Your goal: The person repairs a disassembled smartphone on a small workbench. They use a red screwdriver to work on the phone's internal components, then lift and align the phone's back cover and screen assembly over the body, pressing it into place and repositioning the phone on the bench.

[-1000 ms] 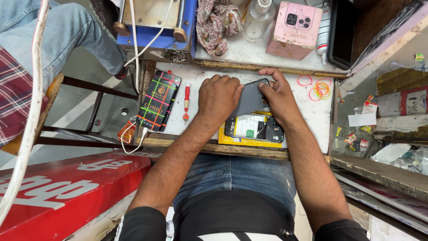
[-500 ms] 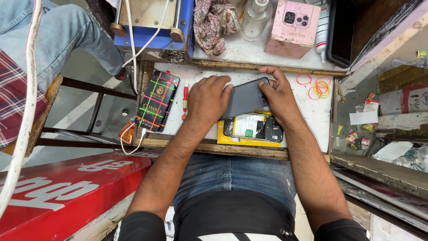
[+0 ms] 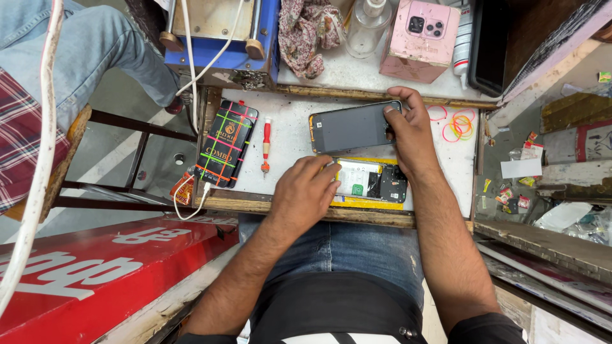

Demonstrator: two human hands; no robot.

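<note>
Two hands work: right hand [image 3: 411, 130] pinches the dark phone panel [image 3: 350, 126], left hand [image 3: 306, 191] fingers curled together on the opened phone [image 3: 373, 181].

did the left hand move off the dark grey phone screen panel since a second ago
Yes. The left hand came down toward the near table edge, onto the opened phone body, away from the red screwdriver.

dark grey phone panel [image 3: 351, 127], red screwdriver [image 3: 266, 145], pink box [image 3: 421, 39]

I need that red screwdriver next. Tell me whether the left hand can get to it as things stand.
Probably yes. The left hand rests on the opened phone, holding nothing, and bare worktop lies between it and the red screwdriver.
</note>
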